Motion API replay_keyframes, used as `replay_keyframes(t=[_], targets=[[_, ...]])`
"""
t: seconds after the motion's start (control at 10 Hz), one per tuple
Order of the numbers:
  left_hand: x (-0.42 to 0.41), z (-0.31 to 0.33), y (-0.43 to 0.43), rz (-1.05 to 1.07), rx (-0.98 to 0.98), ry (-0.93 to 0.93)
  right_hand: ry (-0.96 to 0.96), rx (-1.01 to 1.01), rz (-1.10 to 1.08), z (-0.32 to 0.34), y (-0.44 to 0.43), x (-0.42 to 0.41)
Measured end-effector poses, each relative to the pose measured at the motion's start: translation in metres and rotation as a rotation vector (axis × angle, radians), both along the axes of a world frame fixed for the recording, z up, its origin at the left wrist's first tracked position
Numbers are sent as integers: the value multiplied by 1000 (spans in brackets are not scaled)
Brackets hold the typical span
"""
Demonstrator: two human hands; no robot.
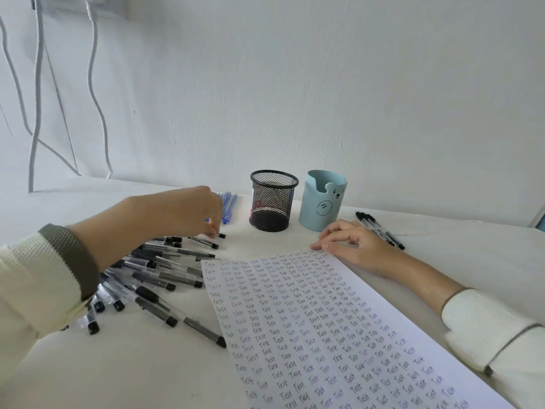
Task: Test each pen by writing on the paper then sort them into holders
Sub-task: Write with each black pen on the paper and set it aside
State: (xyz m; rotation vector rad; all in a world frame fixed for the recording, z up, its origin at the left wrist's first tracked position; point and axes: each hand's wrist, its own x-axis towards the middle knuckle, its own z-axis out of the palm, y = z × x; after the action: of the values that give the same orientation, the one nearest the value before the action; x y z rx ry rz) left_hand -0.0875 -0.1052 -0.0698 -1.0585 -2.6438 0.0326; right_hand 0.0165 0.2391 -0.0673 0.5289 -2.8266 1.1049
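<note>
Left grip (188,211) pinches a black pen (220,235) at the far edge of the pile (159,276); right grip (351,242) lies relaxed, touching the paper (324,335). White table (132,370) meets a white wall (295,84).

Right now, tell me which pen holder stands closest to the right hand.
The light blue holder with the bear face, just beyond the right hand. The black mesh holder stands further to the left.

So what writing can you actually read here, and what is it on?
"Test" - handwritten in rows all over the paper; the far rows are tiny.
Pens: any barrel print is too small to read.
Blue holder: a drawn bear face, no words.
Mesh holder: no text.
</note>
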Motion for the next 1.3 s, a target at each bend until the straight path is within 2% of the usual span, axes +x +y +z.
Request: replay_keyframes(t=[0.1,0.2,0.3,0.4,0.5,0.6,0.7,0.8,0.9,1.0,1.1,1.2,1.3], targets=[[-1,12,4,87,-16,-106,-9,-9,16,0,1,-1],[97,39,56,-104,250,-93,-7,-5,24,1,1,-1],[132,24,79,-325,246,-141,-2,0,50,2,2,1],[128,10,83,-221,176,-233,16,-23,49,3,1,2],[129,3,81,77,120,-200,225,-73,-10,12,-4,1],[127,-1,77,265,17,-204,296,-77,76,27,-15,8],[124,0,78,284,-58,-312,166,87,244,35,-29,17],[124,2,78,280,-91,-354,126,404,212,32,-34,19],[124,2,78,278,-96,-367,217,698,-31,29,-33,19],[125,3,78,276,-82,-362,215,783,-110,29,-28,15],[124,1,78,267,-66,-344,150,344,-132,39,-16,7],[122,-1,77,241,-49,-344,-76,-419,-106,57,-9,8],[124,0,77,171,-33,-366,-278,-912,-11,66,-7,9]])
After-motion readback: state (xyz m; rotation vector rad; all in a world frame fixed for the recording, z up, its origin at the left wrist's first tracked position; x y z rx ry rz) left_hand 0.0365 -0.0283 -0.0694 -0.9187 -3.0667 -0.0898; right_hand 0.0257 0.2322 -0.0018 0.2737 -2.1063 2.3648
